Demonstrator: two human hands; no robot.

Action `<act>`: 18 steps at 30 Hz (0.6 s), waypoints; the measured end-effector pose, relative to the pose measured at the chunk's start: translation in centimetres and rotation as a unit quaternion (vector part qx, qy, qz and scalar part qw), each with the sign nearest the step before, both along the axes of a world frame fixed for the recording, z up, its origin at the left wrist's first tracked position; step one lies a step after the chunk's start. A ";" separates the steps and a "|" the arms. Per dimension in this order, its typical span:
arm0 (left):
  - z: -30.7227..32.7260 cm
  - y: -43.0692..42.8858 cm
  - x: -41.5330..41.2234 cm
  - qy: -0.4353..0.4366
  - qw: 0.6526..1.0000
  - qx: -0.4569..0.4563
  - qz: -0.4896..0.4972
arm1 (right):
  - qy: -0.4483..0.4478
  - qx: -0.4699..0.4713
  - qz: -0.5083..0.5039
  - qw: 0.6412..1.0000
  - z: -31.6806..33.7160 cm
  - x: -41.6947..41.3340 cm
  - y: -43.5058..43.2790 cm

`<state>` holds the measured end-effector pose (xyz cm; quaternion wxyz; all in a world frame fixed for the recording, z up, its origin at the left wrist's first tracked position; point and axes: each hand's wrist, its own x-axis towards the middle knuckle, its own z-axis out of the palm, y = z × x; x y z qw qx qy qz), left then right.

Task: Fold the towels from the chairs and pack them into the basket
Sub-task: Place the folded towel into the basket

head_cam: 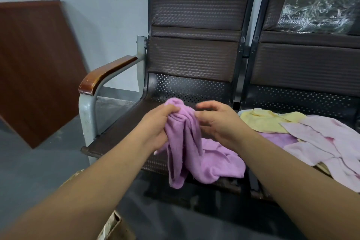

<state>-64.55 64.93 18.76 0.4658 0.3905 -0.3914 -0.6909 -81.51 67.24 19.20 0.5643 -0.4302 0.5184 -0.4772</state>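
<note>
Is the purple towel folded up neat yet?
No, the purple towel hangs bunched and crumpled from the left hand, its lower end heaped on the chair seat.

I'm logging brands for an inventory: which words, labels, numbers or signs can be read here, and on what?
None: no text can be read anywhere.
The purple towel, the yellow towel, the pale pink towels and the chairs show no label, brand or number.
The plastic wrap shows only glare.

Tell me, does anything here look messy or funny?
Yes. Crumpled plastic wrap drapes the right chair's backrest, and unfolded towels lie in a jumbled heap on its seat. The left hand grips a bunched-up purple towel.
</note>
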 end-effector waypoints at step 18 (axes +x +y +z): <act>0.9 0.0 1.2 -0.099 0.992 -0.024 0.069 | -0.123 0.016 -0.073 0.990 -0.3 -0.1 -0.9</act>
